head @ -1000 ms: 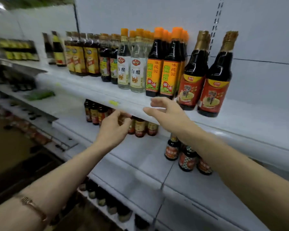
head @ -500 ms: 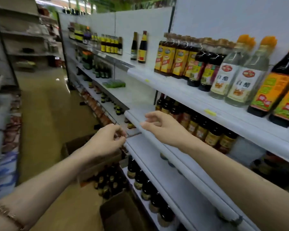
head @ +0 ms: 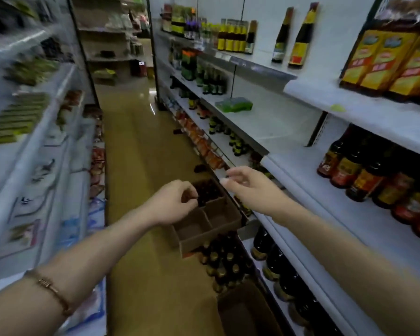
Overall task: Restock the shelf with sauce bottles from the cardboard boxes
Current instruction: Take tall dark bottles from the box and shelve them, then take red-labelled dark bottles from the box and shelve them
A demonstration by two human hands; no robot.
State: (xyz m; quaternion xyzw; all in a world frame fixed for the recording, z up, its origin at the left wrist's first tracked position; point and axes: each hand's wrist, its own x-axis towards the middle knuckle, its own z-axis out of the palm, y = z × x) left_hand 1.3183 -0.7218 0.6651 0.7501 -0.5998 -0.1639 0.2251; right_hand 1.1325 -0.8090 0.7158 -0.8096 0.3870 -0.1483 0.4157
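1. Both bare arms reach forward into a shop aisle, and neither hand holds anything.
2. The left hand (head: 174, 202) hangs over the floor boxes with its fingers loosely curled inward and its thumb close to the fingertips; nothing shows between them.
3. The right hand (head: 249, 184) is held just right of the left, apart from it, with fingers relaxed and slightly spread, near the front edge of the white shelf (head: 298, 180).
4. A thin bracelet (head: 51, 291) sits on the left wrist, near the bottom left corner.
5. On the yellowish floor (head: 141, 151) below the hands stands an open cardboard box (head: 204, 229) with a divider; the compartments nearest the hands look empty, while the far one seems to hold dark bottles, though blur makes this uncertain.
6. Nearer than that box, a cluster of dark sauce bottles with gold caps (head: 224, 261) stands upright in a second carton.
7. Another brown cardboard box (head: 245, 311) lies nearest, at the bottom edge.
8. On the right, the middle shelf carries a row of dark bottles with red and orange labels (head: 364, 175).
9. The shelf above holds bottles with yellow-orange labels (head: 386, 64) at the far right.
10. Two tall dark bottles (head: 294, 37) stand farther along the top shelf, and a green flat pack (head: 233, 104) lies on a bare shelf beyond.
11. More large dark bottles (head: 272, 260) line the bottom shelf.
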